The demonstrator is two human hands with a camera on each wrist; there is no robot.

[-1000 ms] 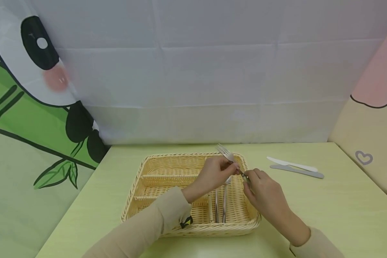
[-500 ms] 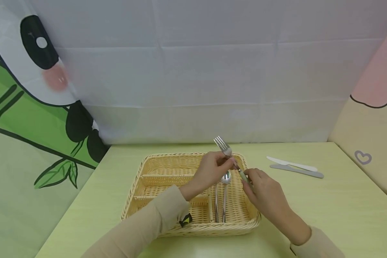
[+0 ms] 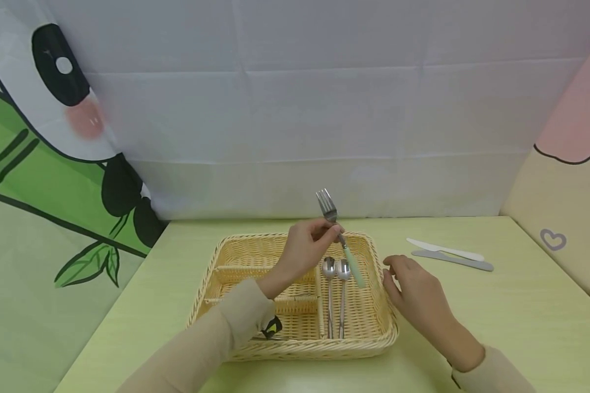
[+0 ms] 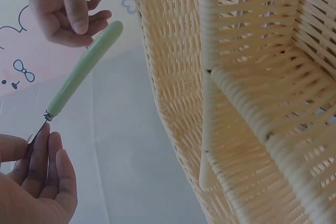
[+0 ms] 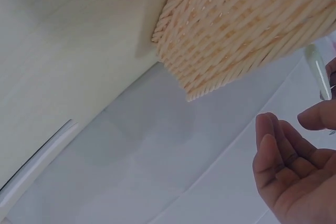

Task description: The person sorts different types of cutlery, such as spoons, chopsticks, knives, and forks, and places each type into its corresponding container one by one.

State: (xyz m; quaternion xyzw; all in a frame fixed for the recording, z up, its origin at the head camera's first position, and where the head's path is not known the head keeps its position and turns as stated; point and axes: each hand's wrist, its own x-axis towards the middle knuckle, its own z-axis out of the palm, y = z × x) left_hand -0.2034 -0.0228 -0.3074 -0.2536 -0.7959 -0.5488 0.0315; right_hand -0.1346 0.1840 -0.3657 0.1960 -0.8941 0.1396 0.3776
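My left hand (image 3: 305,244) pinches a fork (image 3: 354,267) at its metal neck, above the basket's right compartment. The tines point up and away; the pale green handle slants down to the right. In the left wrist view the handle (image 4: 86,69) extends from the fingertips towards the other hand. My right hand (image 3: 418,292), fingers loosely bent, hovers just right of the basket and holds nothing. The wicker basket (image 3: 319,349) is split into compartments. Two spoons, a left one (image 3: 328,267) and a right one (image 3: 343,268), lie side by side in the right compartment.
Two table knives, one white (image 3: 447,250) and one grey (image 3: 454,261), lie crossed on the table (image 3: 521,316) to the right. A white cloth backdrop (image 3: 295,120) stands behind. The left sleeve (image 3: 216,333) covers the basket's front left part.
My right hand has let go of the fork handle and drawn slightly right. The left hand has moved up and left with the fork, baring its green handle and both spoon bowls.
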